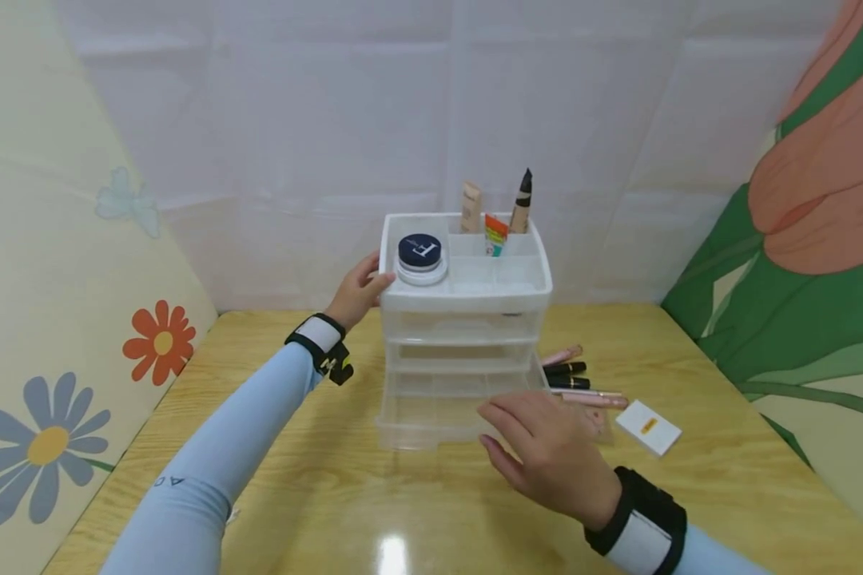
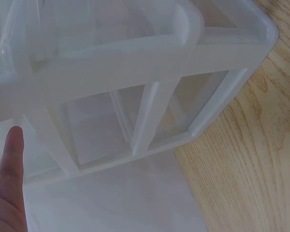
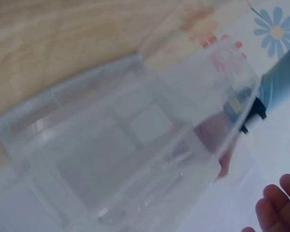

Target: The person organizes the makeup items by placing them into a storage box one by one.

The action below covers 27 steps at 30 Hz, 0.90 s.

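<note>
A white organizer point(image 1: 467, 303) with translucent drawers stands upright on the table. Its bottom drawer point(image 1: 410, 411) is pulled out toward me; in the right wrist view the clear plastic point(image 3: 96, 154) is blurred. My left hand point(image 1: 355, 295) rests against the organizer's upper left side, thumb at the top rim. A straight finger point(image 2: 12, 169) touches the white side frame point(image 2: 106, 63) in the left wrist view. Just in front of the drawer's right part hovers my right hand point(image 1: 546, 447), fingers loosely bent and holding nothing. Its fingertips point(image 3: 275, 203) show at the right wrist view's edge.
On the organizer's top sit a dark-lidded round jar point(image 1: 419, 254), a beige tube point(image 1: 471, 208), a small orange-and-green tube point(image 1: 495, 235) and a black-tipped beige tube point(image 1: 521, 204). Right of it lie several cosmetic sticks point(image 1: 566, 375) and a white box point(image 1: 649, 428).
</note>
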Available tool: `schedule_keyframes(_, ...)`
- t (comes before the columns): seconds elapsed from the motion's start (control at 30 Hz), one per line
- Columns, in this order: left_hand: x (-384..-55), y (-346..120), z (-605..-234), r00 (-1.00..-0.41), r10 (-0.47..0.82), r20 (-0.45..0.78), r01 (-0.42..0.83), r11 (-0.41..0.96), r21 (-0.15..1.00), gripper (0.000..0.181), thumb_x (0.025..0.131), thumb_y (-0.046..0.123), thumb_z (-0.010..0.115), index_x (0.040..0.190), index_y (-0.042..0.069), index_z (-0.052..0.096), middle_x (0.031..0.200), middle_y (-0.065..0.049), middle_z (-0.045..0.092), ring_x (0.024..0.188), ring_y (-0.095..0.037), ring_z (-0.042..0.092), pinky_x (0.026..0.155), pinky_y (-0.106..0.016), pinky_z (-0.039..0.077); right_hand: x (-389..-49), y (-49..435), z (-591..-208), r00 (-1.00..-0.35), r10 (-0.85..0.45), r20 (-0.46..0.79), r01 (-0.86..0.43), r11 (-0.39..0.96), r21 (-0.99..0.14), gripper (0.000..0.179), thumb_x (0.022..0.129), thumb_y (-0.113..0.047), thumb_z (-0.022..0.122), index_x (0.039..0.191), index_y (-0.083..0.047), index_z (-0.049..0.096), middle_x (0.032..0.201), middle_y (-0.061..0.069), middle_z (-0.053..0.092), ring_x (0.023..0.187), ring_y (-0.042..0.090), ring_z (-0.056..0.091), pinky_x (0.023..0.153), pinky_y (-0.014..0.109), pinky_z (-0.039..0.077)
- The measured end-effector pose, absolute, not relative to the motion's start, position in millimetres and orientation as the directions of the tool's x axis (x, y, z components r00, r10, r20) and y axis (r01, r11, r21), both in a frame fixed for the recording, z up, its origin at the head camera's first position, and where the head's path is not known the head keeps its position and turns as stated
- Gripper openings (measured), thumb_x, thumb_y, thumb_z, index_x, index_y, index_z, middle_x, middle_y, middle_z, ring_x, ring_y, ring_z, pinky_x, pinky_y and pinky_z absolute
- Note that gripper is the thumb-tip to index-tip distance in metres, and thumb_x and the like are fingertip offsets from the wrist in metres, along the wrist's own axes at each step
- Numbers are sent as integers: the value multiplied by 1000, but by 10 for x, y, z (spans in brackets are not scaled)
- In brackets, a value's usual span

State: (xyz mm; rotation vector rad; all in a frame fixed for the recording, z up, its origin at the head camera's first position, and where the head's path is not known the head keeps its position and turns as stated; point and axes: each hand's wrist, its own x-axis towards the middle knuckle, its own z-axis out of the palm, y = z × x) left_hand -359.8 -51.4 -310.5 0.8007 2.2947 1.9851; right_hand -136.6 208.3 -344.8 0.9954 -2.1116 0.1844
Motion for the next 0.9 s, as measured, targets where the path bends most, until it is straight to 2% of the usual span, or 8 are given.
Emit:
schedule_keyframes(0.13, -3597, -519, -3111, -871, 374, 317, 366, 64, 928, 59, 98, 20, 49, 152, 8, 30, 145, -19, 41, 119, -36, 52, 86, -40, 55, -1379, 2211, -3260, -374, -564, 736, -688, 701, 188, 44, 102, -35, 42, 105, 1, 69, 98, 13, 67, 88, 29, 63, 71, 48, 54)
schedule_keyframes(0.23, -3597, -523, -3114, -870, 378, 318, 364, 57, 929, 59, 98, 20, 49, 153, 8, 30, 146, -19, 40, 119, -36, 52, 87, -41, 54, -1445, 2333, -3134, -336, -545, 768, -680, 704, 202, 43, 101, -33, 45, 101, 3, 69, 95, 14, 66, 81, 29, 63, 66, 48, 55)
schedule_keyframes(0.4, -3605, -519, -3133, -863, 384, 327, 370, 40, 928, 58, 99, 18, 49, 153, 7, 29, 146, -20, 39, 119, -37, 52, 86, -41, 55, -1648, 2598, -3015, -296, -545, 785, -642, 722, 258, 44, 100, -32, 48, 94, 5, 69, 88, 17, 65, 71, 31, 62, 57, 46, 54)
schedule_keyframes(0.5, -3615, -518, -3135, -860, 387, 334, 376, 37, 926, 58, 99, 17, 48, 152, 5, 29, 147, -21, 38, 119, -37, 52, 86, -41, 55, -1809, 2778, -3021, -295, -551, 780, -616, 734, 286, 47, 100, -35, 47, 92, 6, 69, 86, 19, 65, 70, 34, 63, 57, 49, 54)
schedule_keyframes(0.7, -3620, -512, -3137, -861, 380, 337, 376, 31, 926, 59, 98, 17, 48, 152, 5, 29, 147, -22, 39, 118, -38, 52, 88, -43, 54, -2140, 3100, -3164, -350, -543, 763, -560, 775, 294, 57, 102, -43, 40, 87, 4, 68, 81, 17, 66, 68, 34, 64, 56, 51, 54)
schedule_keyframes(0.87, -3614, -514, -3145, -861, 386, 331, 371, 33, 928, 59, 98, 17, 48, 152, 5, 29, 146, -22, 39, 119, -38, 52, 88, -42, 54, -2448, 3328, -3351, -415, -538, 733, -542, 794, 276, 59, 103, -46, 35, 83, 0, 67, 77, 14, 65, 63, 30, 62, 50, 46, 52)
schedule_keyframes(0.9, -3615, -518, -3147, -861, 386, 331, 372, 33, 928, 59, 98, 17, 48, 152, 5, 29, 146, -22, 38, 119, -39, 52, 88, -42, 54, -2511, 3367, -3389, -438, -546, 714, -546, 793, 271, 52, 101, -43, 43, 84, 0, 67, 76, 13, 65, 62, 29, 61, 50, 46, 52)
